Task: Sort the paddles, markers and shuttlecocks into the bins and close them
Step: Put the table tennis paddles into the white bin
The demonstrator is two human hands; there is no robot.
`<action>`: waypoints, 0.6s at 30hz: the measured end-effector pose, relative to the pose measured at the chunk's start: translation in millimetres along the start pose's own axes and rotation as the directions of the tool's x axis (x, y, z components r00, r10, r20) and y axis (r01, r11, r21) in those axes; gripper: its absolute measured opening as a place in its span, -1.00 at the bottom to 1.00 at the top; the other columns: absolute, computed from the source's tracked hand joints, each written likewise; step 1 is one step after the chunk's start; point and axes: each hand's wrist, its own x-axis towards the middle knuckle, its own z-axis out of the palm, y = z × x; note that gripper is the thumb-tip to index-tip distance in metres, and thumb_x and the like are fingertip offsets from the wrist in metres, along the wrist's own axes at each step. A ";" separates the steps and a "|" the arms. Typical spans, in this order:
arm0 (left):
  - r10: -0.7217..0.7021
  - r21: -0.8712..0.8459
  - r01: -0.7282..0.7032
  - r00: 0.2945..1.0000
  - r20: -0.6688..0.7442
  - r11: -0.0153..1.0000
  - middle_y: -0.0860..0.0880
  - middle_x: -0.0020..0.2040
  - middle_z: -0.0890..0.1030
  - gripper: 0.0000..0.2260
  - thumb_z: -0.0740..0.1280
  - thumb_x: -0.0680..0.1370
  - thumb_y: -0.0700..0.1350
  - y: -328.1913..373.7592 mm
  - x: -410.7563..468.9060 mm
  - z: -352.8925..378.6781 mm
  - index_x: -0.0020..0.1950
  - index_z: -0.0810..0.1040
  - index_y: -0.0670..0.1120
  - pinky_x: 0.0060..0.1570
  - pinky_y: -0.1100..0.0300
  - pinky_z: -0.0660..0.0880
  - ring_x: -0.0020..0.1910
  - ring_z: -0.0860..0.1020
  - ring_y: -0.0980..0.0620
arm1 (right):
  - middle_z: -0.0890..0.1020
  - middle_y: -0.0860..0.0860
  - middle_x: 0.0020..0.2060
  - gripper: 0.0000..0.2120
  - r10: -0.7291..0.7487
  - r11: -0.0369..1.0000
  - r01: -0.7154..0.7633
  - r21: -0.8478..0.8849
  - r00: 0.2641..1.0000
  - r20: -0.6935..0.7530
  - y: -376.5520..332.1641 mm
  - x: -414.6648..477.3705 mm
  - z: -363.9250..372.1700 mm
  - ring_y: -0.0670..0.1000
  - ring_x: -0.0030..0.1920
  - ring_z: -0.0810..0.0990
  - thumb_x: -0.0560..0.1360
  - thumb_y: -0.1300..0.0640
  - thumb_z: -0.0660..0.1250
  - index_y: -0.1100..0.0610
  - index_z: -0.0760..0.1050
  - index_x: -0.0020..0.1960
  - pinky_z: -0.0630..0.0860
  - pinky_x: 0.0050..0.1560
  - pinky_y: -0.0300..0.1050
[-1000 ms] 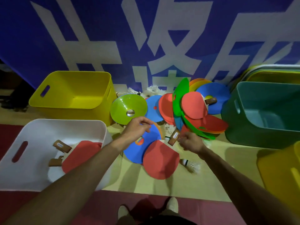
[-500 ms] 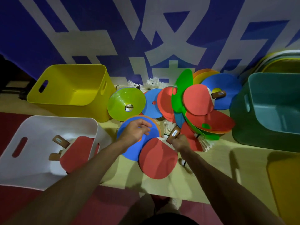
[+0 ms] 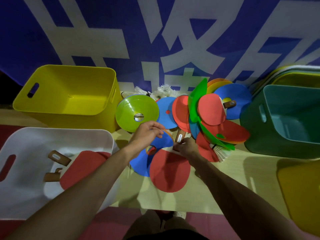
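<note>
A red paddle lies on the floor in front of me, its brown handle pointing away. My right hand grips that handle at its base. Half under the paddle sits a blue disc marker stacked on an orange one. My left hand pinches the far rim of this stack. A mixed heap of markers and paddles rises to the right. Shuttlecocks lie behind the heap and at its front edge. The white bin at left holds two red paddles.
An empty yellow bin stands behind the white one. A lime green marker leans beside it. A teal bin is at right, stacked lids behind it, another yellow bin at lower right. A blue banner wall backs everything.
My right hand slid forward to the red paddle's handle and closed round it. My left hand stayed on the blue marker, its fingers now curled over the far rim.
</note>
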 end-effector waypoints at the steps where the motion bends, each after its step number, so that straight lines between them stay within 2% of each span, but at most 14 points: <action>1: 0.009 -0.023 -0.009 1.000 0.005 1.000 -0.05 -0.22 0.59 -0.82 0.21 0.53 -0.38 1.8 1.3 -2.9 -0.01 0.55 -0.18 -0.33 0.50 0.43 -0.28 0.55 0.08 | 0.63 0.10 -0.19 -0.78 -0.008 0.999 0.008 -0.049 1.000 0.014 -4.7 -2.1 -2.6 0.09 -0.12 0.61 0.39 0.07 0.46 0.22 0.61 -0.11 0.44 -0.20 -0.18; 3: 0.028 -0.039 -0.027 1.000 0.011 0.999 -0.06 -0.21 0.60 -0.81 0.21 0.53 -0.37 4.4 5.1 -9.1 -0.05 0.56 -0.15 -0.28 0.44 0.46 -0.27 0.56 0.08 | 0.59 0.12 -0.19 -0.86 -0.042 0.995 0.045 -0.091 0.999 0.028 -16.0 -10.4 -12.9 0.10 -0.13 0.56 0.43 0.11 0.43 0.17 0.53 -0.21 0.36 -0.20 -0.13; 5: 0.046 -0.042 -0.046 0.999 0.011 0.998 -0.05 -0.20 0.62 -0.79 0.20 0.53 -0.35 8.1 9.5 -13.8 -0.08 0.57 -0.11 -0.25 0.40 0.47 -0.26 0.57 0.09 | 0.53 0.13 -0.22 -0.79 -0.099 0.989 0.101 -0.108 0.995 0.020 -25.3 -17.8 -26.9 0.09 -0.16 0.49 0.44 0.17 0.40 0.10 0.39 -0.29 0.30 -0.23 -0.13; 7: 0.058 -0.070 -0.058 0.998 -0.003 0.996 -0.05 -0.20 0.61 -0.80 0.20 0.53 -0.36 14.4 13.8 -15.6 -0.05 0.57 -0.14 -0.30 0.44 0.48 -0.27 0.57 0.09 | 0.55 0.15 -0.19 -0.88 -0.176 0.976 0.173 -0.134 0.984 -0.007 -33.1 -23.7 -45.0 0.15 -0.13 0.53 0.45 0.18 0.39 0.16 0.45 -0.17 0.37 -0.18 -0.07; 9: 0.072 -0.110 -0.072 0.997 -0.001 0.991 -0.07 -0.21 0.60 -0.79 0.18 0.53 -0.37 22.8 17.7 -13.0 -0.06 0.57 -0.16 -0.35 0.42 0.48 -0.28 0.56 0.07 | 0.58 0.12 -0.16 -0.86 -0.234 0.967 0.230 -0.112 0.972 -0.032 -38.4 -27.2 -67.6 0.15 -0.10 0.55 0.45 0.21 0.39 0.19 0.47 -0.03 0.41 -0.14 -0.03; 11: 0.093 -0.114 -0.091 0.996 0.011 0.989 -0.06 -0.22 0.60 -0.77 0.17 0.53 -0.37 32.6 21.9 -7.0 -0.11 0.56 -0.12 -0.36 0.40 0.47 -0.29 0.56 0.07 | 0.60 0.09 -0.16 -0.79 -0.242 0.970 0.242 0.000 0.968 -0.063 -42.9 -30.5 -94.2 0.10 -0.12 0.57 0.46 0.25 0.37 0.17 0.46 0.07 0.48 -0.09 -0.01; 14: 0.136 -0.114 -0.131 0.990 0.041 0.985 -0.08 -0.24 0.59 -0.77 0.16 0.52 -0.40 49.0 26.9 9.0 -0.10 0.56 -0.15 -0.39 0.44 0.44 -0.32 0.55 0.07 | 0.56 -0.04 -0.31 -0.75 -0.257 0.940 0.280 0.193 0.957 -0.137 -42.4 -32.7 -135.0 -0.02 -0.23 0.55 0.47 0.33 0.35 0.10 0.46 0.09 0.51 -0.08 -0.03; 16: 0.163 -0.115 -0.154 0.984 0.069 0.981 -0.08 -0.25 0.58 -0.76 0.15 0.52 -0.41 60.5 31.0 23.1 -0.11 0.54 -0.15 -0.38 0.44 0.44 -0.32 0.54 0.05 | 0.59 -0.02 -0.28 -0.77 -0.253 0.904 0.298 0.306 0.951 -0.178 -39.9 -31.7 -160.9 -0.07 -0.23 0.58 0.49 0.37 0.32 0.11 0.48 0.07 0.53 -0.13 -0.14; 18: 0.187 -0.118 -0.176 0.978 0.088 0.977 -0.10 -0.24 0.58 -0.77 0.15 0.53 -0.41 72.5 37.6 39.3 -0.10 0.54 -0.16 -0.34 0.40 0.47 -0.30 0.54 0.03 | 0.62 0.09 -0.20 -0.82 -0.245 0.856 0.314 0.411 0.946 -0.212 -35.6 -27.6 -186.8 -0.04 -0.20 0.62 0.51 0.38 0.27 0.18 0.49 0.06 0.53 -0.17 -0.20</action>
